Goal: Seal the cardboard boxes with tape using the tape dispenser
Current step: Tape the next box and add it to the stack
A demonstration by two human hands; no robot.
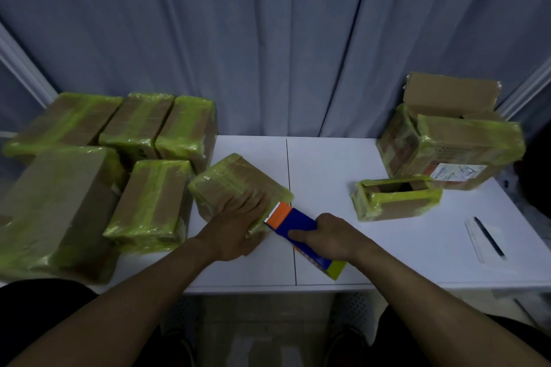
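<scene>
Your left hand [238,225] pressed flat on the box [238,179] while your right hand [334,237] gripped the tape dispenser [293,225] at its near edge, so you likely needed to tear the tape [204,188].

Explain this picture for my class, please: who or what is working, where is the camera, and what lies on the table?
There is no machine here. A person works with bare hands, and one camera worn on the head looks down at them. The left hand presses flat on a cardboard box wrapped in yellow-green tape. The right hand grips a blue and orange tape dispenser, with its toothed end at that box's near edge. On the white table, taped boxes crowd the left. On the right are a small open box, a larger open box and a pen.
</scene>
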